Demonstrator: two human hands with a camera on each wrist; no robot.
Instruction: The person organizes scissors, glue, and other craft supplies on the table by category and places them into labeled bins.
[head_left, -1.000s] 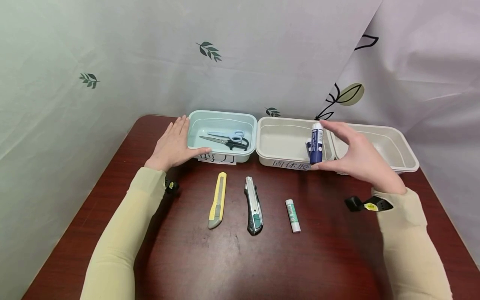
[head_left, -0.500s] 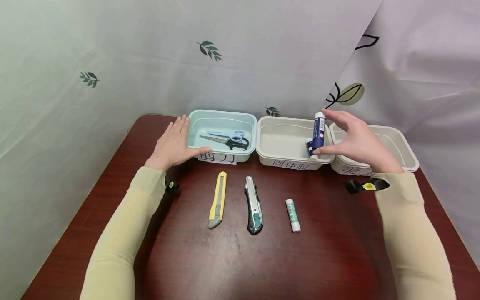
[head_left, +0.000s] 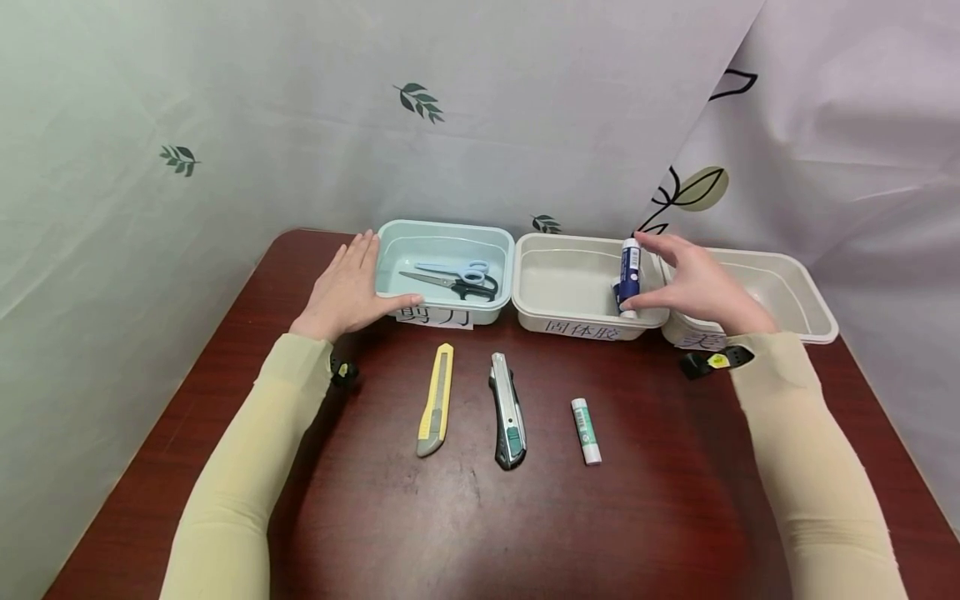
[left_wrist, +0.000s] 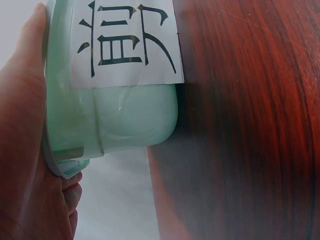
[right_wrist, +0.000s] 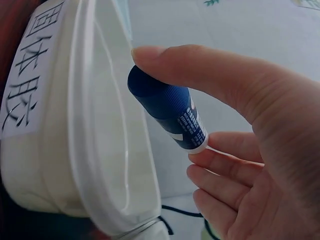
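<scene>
My right hand [head_left: 701, 283] pinches a dark blue glue stick [head_left: 630, 265] between thumb and fingers, above the right end of the middle cream bin [head_left: 528, 283]. The right wrist view shows the thumb on the ribbed blue end of the glue stick [right_wrist: 167, 107] and fingertips at its white end. Behind it, partly hidden, a second blue item [head_left: 617, 292] lies in that bin. My left hand [head_left: 341, 287] rests on the left end of the light blue bin [head_left: 442, 227], fingers straight, thumb along the front rim. Inside lie blue scissors [head_left: 442, 268] and black-handled scissors [head_left: 465, 287].
On the dark red table [head_left: 465, 533] lie a yellow utility knife [head_left: 435, 404], a silver-and-black utility knife [head_left: 507, 412] and a small green-and-white glue stick [head_left: 587, 432]. Another cream bin [head_left: 795, 292] stands at the right, partly behind my right hand. Paper labels mark the bin fronts.
My right hand has carried the blue glue stick up and back from the middle bin's front rim, then slightly left and down. The left hand stays put.
</scene>
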